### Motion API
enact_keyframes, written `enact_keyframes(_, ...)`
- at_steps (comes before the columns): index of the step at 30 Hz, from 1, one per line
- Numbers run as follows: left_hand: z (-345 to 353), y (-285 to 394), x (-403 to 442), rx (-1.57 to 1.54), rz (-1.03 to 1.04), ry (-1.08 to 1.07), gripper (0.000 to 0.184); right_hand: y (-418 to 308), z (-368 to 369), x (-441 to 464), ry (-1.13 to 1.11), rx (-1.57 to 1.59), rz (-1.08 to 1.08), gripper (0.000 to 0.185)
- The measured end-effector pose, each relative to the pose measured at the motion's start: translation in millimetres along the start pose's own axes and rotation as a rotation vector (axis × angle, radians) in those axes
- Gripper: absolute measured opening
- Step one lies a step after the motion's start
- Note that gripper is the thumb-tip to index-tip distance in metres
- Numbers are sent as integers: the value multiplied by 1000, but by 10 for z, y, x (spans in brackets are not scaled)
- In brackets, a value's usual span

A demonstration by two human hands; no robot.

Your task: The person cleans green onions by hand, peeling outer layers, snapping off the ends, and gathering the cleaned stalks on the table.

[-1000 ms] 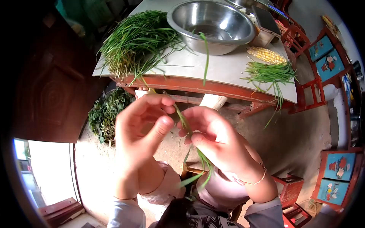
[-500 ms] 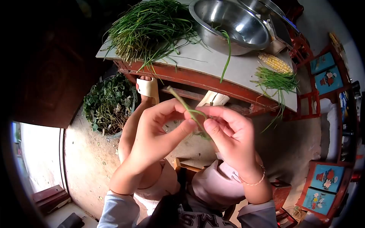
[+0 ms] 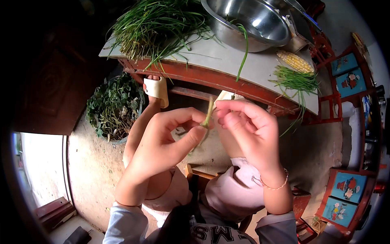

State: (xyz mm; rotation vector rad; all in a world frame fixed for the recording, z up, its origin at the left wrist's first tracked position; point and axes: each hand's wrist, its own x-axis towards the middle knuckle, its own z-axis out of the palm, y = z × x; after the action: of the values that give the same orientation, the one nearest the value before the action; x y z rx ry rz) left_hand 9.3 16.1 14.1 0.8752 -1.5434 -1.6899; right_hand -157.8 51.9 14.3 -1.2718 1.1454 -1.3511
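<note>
My left hand (image 3: 172, 136) pinches a short green stem (image 3: 208, 114) between thumb and fingertips; its pale end points up. Close on the right, my right hand (image 3: 254, 132) has its fingers curled, the fingertips beside the stem's upper end. Whether a thin strand lies in them I cannot make out. Beyond the hands, a large heap of long green chives (image 3: 156, 28) covers the table's left part. A smaller bunch of trimmed greens (image 3: 298, 79) lies near the right edge. One green blade (image 3: 244, 53) hangs over the rim of a steel bowl (image 3: 260, 40).
The white tabletop (image 3: 227, 65) has a red wooden edge. A corn cob (image 3: 295, 62) lies behind the small bunch. On the floor at left stands a tub of leafy plants (image 3: 113, 105). Painted blue cabinet panels (image 3: 345, 189) are at right.
The stem has turned from leaning left to nearly upright. My right hand has moved slightly right and up, away from my left hand, which keeps hold of the stem.
</note>
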Motion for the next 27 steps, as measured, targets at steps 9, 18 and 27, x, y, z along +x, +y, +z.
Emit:
enact_keyframes(9, -80, 9, -40, 321, 10, -28, 9, -18, -93, 75, 251, -310, -143, 6)
enact_keyframes(18, -279, -51, -42, 193, 88, 181, 10, 82, -177, 136, -27, -371, 180, 16)
enact_keyframes(27, -318, 23, -62, 216, -25, 219, 13, 88, 212, 114, -95, -505, -31, 21)
